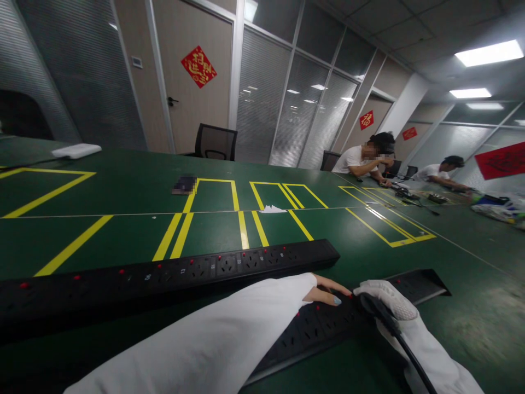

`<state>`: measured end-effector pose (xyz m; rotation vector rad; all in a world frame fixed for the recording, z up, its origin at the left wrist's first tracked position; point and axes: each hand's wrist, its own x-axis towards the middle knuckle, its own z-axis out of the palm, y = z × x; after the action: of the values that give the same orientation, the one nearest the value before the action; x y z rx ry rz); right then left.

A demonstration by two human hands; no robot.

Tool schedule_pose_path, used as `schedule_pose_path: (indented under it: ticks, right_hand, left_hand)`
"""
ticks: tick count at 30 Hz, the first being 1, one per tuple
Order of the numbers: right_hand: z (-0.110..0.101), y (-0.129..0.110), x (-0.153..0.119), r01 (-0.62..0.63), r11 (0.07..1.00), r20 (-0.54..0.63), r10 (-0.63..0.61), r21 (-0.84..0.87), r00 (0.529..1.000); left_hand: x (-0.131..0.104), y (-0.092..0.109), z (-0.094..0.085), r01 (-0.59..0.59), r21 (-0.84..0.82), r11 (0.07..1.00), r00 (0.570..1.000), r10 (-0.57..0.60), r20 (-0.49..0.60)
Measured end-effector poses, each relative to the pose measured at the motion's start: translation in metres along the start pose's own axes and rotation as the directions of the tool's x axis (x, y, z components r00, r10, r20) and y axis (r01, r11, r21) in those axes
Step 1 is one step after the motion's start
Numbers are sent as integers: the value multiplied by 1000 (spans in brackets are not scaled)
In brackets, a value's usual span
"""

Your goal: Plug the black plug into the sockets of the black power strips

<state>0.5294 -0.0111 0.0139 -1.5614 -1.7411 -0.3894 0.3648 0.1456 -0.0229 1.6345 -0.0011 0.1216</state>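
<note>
My left hand (pixel 324 291), in a long white sleeve, reaches across a black power strip (pixel 287 345). Its fingers are stretched out, and the tips touch or hover over the strip beside a red dot. White glove fabric covers my right hand (pixel 388 301), which is closed around a black corded handle (pixel 375 306) above the same strip. The cord runs down to the lower right; the handle's working end is hidden, so its exact kind does not show. Behind my arms lies a second, longer black power strip (pixel 225 265) with sockets and red dots.
Yellow tape (pixel 176 232) marks rectangles on the green table (pixel 123 197). A dark, blurred-out object (pixel 184 185), white paper scraps (pixel 274 209) and a white box (pixel 77 150) lie farther back. Two people (pixel 363 158) work at the far right among cables and plastic bags (pixel 498 208).
</note>
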Motion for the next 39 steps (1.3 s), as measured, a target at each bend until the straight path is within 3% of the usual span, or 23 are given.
schedule_pose_path:
  ticks: [12, 18, 27, 39]
  right_hand:
    - [-7, 19, -2, -27, 1000, 151, 26, 7, 988]
    - [-13, 4, 0, -1, 1000, 180, 6, -24, 984]
    - [-14, -15, 4, -13, 990, 135, 32, -140, 990]
    - [-8, -4, -1, 22, 991, 84, -11, -129, 996]
  left_hand:
    - [3, -2, -1, -4, 29, 1000, 1000, 4, 17]
    - [-1, 4, 0, 14, 40, 999, 1000, -14, 4]
    - [-1, 4, -1, 19, 5, 1000, 1000, -19, 4]
    - [-1, 4, -1, -21, 47, 999, 1000, 20, 15]
